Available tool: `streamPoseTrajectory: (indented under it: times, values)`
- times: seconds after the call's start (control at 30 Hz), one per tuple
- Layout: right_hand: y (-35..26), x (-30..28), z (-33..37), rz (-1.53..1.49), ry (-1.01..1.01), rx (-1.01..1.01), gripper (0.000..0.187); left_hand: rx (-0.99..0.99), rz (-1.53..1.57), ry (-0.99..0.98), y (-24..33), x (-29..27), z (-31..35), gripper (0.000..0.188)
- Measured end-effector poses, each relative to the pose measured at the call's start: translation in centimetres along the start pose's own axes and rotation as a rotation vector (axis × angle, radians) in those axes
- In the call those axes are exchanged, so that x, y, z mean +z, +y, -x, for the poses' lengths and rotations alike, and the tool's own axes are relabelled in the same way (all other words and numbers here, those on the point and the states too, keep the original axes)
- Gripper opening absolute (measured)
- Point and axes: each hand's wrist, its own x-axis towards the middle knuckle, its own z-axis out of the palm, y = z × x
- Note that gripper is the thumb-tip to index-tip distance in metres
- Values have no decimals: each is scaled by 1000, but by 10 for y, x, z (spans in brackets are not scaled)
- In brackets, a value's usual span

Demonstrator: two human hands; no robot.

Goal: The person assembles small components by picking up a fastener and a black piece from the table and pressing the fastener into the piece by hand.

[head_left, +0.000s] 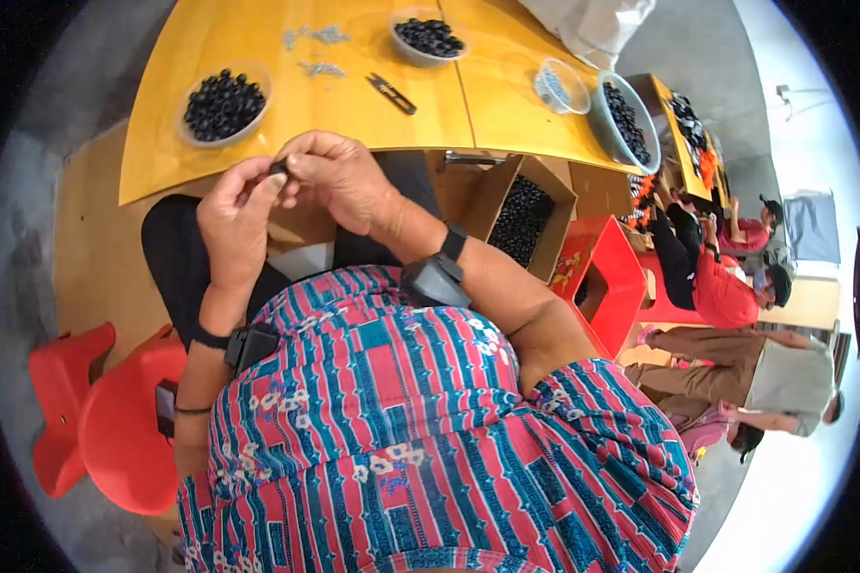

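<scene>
Just past the table's near edge, my left hand (236, 218) and my right hand (342, 180) meet, fingertips pinched together. Between them is a small round black piece (279, 168), mostly covered by the fingers, and both hands grip it. Close by on the table stands a clear bowl (185, 126) heaped with similar black pieces. A pair of black thread snips (393, 94) lies beyond my right hand. Small grey pieces (324, 70) are scattered in little groups farther back on the yellow table (334, 110).
More black pieces fill a second clear bowl (407, 53), a light blue bowl (598, 120) and a cardboard box (490, 225) below the table. A small clear tub (580, 99) holds bluish pieces. Red stools (129, 430) stand at left; several people (726, 291) are at right.
</scene>
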Motion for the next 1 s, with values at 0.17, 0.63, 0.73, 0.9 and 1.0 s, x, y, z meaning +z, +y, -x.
streamPoseTrajectory:
  times: [0.17,0.63,0.73,0.9,1.0]
  values:
    - [-18,10,3,175,-14,1,17,190,-229,11,7,-1,-1,17]
    - [-18,20,6,465,78,-241,25,241,-362,52,6,-4,-4,17]
    - [-29,17,14,577,116,-302,38,134,-143,-92,8,7,-6,21]
    - [-28,23,18,674,76,-373,48,4,373,-285,-2,0,-1,45]
    - [-25,15,18,885,18,-413,52,-76,299,-310,3,-4,1,48]
